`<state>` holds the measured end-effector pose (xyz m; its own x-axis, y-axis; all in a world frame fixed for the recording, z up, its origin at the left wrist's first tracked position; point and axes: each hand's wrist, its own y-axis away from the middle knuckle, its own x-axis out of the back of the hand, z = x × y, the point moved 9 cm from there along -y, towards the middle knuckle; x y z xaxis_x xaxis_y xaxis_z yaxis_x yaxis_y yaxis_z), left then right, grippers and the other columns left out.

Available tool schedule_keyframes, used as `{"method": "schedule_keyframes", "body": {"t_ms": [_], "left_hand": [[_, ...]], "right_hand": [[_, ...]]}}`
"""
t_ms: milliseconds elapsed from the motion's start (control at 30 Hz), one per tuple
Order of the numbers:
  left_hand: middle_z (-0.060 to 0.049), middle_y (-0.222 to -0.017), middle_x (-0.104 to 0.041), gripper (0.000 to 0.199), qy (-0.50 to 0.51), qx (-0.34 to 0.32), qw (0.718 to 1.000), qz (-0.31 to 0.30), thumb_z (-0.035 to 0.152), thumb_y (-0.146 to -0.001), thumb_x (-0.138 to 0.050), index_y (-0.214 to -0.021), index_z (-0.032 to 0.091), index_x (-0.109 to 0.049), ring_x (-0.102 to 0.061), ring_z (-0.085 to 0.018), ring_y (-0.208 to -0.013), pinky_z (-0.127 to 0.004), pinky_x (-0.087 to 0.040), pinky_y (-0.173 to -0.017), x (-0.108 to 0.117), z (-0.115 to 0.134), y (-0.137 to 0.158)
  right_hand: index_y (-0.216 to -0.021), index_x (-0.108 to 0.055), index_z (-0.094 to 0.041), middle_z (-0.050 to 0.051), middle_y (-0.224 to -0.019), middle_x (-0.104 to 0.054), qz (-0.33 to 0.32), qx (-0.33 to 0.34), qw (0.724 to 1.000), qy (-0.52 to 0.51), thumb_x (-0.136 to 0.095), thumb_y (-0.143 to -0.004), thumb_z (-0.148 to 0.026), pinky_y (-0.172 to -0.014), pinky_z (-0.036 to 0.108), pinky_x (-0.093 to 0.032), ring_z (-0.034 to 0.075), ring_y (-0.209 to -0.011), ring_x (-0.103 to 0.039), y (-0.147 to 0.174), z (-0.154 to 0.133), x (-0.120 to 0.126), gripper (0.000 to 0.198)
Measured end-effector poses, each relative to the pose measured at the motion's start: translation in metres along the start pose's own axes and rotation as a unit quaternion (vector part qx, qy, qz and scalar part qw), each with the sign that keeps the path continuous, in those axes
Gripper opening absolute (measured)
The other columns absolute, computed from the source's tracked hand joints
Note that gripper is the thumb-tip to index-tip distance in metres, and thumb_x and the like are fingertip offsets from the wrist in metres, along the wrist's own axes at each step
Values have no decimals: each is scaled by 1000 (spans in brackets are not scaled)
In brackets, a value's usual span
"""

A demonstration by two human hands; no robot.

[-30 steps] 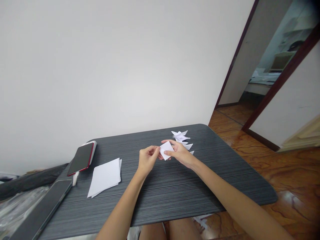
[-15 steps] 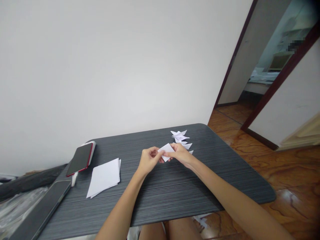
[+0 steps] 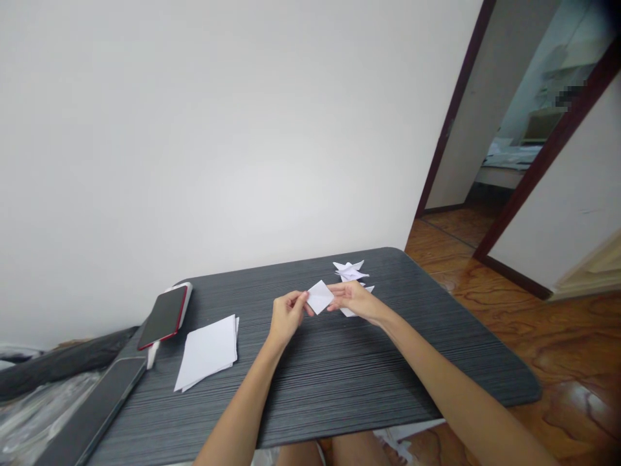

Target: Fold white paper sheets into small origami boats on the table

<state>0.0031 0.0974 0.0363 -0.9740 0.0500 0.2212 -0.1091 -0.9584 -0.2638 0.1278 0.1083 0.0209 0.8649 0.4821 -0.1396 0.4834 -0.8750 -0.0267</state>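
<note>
A small white folded paper square (image 3: 320, 297) is held up above the table, turned like a diamond. My left hand (image 3: 290, 315) pinches its left corner between thumb and fingers. At the opposite corner is my right hand (image 3: 356, 300), its fingers stretched out and its thumb apart; whether the fingertips touch the paper I cannot tell. Just beyond and partly behind my right hand lie several white folded paper pieces with pointed tips (image 3: 350, 272) in a row.
A stack of white paper sheets (image 3: 207, 353) lies on the dark table (image 3: 310, 395) to the left. Farther left are a tablet-like device with a red edge (image 3: 165, 316) and a long dark flat object (image 3: 97, 414). A wall (image 3: 233, 129) stands behind the table.
My right hand has let go of the folded paper and its fingers have straightened out. My left hand still pinches the left corner. The view has shifted slightly.
</note>
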Motion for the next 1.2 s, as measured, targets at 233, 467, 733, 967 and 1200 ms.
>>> {"method": "schedule_keyframes", "body": {"t_ms": [233,467,733,967,1200], "left_hand": [[-4,-60,-61,31,99,17,995,-15,39,-74,-52,-76,10,-62,-45,-6,-32,-19,-29,-33,-4,1,-1],[-9,-72,-66,26,204,12,979,6,31,-67,-62,-82,9,-61,-62,-17,-61,-29,-48,-58,-2,2,-1],[-8,-75,-65,17,150,-48,987,-38,26,-70,-59,-76,11,-66,-61,-16,-67,-30,-48,-68,-8,24,3],[-9,-78,-66,17,72,-57,995,-40,27,-72,-57,-76,13,-66,-62,-17,-71,-30,-49,-71,-13,27,6],[-9,-75,-68,25,127,-16,992,-3,26,-71,-59,-90,9,-58,-65,-20,-70,-32,-51,-72,-12,9,5]], "right_hand": [[-97,-63,-18,7,-96,-63,41,56,998,-4,-64,-65,-30,-55,27,-54,18,-81,-59,1,-5,-2,34],[-83,-67,-21,6,-110,-54,102,204,970,81,-64,-66,-29,-83,33,-47,18,-101,-52,6,-25,0,19],[-72,-64,-17,6,-97,-58,112,168,979,31,-68,-60,-30,-77,30,-46,17,-89,-56,3,-20,3,18],[-66,-65,-14,3,-73,-64,147,136,980,-16,-64,-64,-29,-74,29,-42,14,-71,-57,2,-12,10,15],[-64,-59,-14,3,-79,-62,185,138,971,-62,-68,-60,-26,-74,28,-41,14,-75,-56,4,-10,13,15]]}}
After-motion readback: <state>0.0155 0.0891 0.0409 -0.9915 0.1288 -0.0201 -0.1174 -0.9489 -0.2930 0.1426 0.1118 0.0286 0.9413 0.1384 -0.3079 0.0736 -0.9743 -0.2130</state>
